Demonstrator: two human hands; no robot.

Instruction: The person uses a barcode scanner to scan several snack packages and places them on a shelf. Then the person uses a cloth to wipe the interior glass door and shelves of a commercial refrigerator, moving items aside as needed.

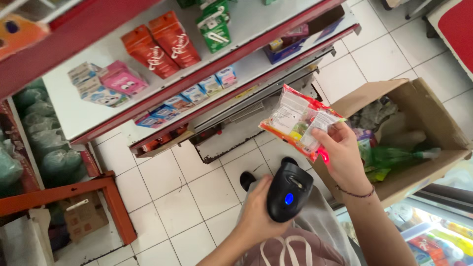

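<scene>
While the left hand (258, 209) grips a black handheld barcode scanner (289, 193) pointing up-right, the right hand (342, 155) pinches a clear-and-red plastic snack packet (298, 120) just above it — long axis slanting — beside an open cardboard box (433, 118).

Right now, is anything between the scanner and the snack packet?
No. In the head view, only bare floor tiles show between the black scanner and the packet.
</scene>
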